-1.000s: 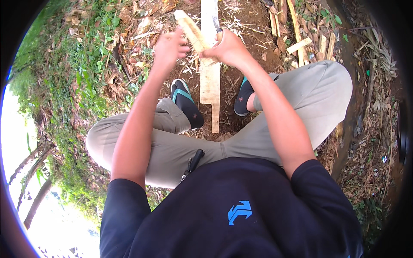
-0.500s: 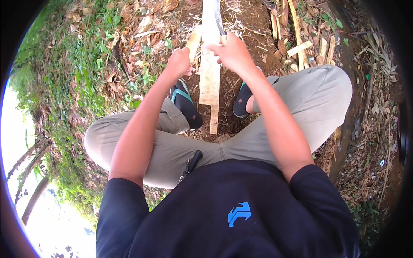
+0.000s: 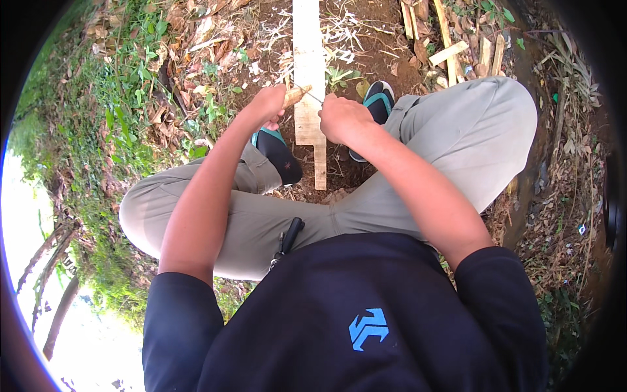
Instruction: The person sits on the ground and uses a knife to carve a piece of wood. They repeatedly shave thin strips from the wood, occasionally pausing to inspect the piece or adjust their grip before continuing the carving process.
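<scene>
My left hand (image 3: 266, 108) is closed around a short pale piece of wood (image 3: 297, 95), whose end sticks out to the right. Closed too, my right hand (image 3: 343, 119) grips a knife; its handle is hidden in the fist. The thin dark blade (image 3: 313, 96) reaches up and left to the wood piece and appears to touch it. Both stand over a long pale board (image 3: 309, 124) lying between my feet, with a narrow notched tab at its near end.
Several cut wood strips (image 3: 450, 55) lie at the far right. Wood shavings (image 3: 343, 36) are scattered on brown soil beside the board. My sandalled left foot (image 3: 281, 157) and right foot (image 3: 377, 104) flank it. Green plants (image 3: 130, 124) and dry leaves cover the ground leftward.
My right hand has come nearer and lower, and the blade has swung from pointing away to lie against the wood piece. My left hand has tilted that piece rightward over the board.
</scene>
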Available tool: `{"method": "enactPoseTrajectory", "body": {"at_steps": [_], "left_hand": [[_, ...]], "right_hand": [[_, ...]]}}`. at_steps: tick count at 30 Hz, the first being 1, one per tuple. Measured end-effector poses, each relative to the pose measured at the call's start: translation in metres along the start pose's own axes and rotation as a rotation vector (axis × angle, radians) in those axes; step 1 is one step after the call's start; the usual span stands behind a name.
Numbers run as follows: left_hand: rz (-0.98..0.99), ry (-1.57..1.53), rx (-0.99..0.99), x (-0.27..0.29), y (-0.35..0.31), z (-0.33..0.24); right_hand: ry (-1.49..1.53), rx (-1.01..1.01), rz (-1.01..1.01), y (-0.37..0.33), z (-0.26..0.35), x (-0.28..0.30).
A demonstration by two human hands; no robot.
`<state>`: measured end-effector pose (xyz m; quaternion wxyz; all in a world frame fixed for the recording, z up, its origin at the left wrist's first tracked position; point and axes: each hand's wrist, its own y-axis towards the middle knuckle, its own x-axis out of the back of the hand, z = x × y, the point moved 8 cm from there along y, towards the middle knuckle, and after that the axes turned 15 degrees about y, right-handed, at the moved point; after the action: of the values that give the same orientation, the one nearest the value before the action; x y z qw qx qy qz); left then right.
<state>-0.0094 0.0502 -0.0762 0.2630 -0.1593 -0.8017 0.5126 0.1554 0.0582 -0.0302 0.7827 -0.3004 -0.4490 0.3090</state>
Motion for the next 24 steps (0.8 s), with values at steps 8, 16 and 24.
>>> {"method": "enactPoseTrajectory", "body": {"at_steps": [8, 16, 24], "left_hand": [[-0.026, 0.04, -0.007, -0.004, -0.001, 0.001], [0.06, 0.206, -0.083, -0.002, -0.006, -0.012], [0.03, 0.306, -0.029, -0.007, -0.003, -0.008]], "right_hand": [[-0.016, 0.008, 0.1, -0.016, 0.011, 0.0], [0.05, -0.008, 0.048, -0.014, 0.012, 0.002], [-0.001, 0.029, 0.012, -0.027, 0.011, -0.001]]}}
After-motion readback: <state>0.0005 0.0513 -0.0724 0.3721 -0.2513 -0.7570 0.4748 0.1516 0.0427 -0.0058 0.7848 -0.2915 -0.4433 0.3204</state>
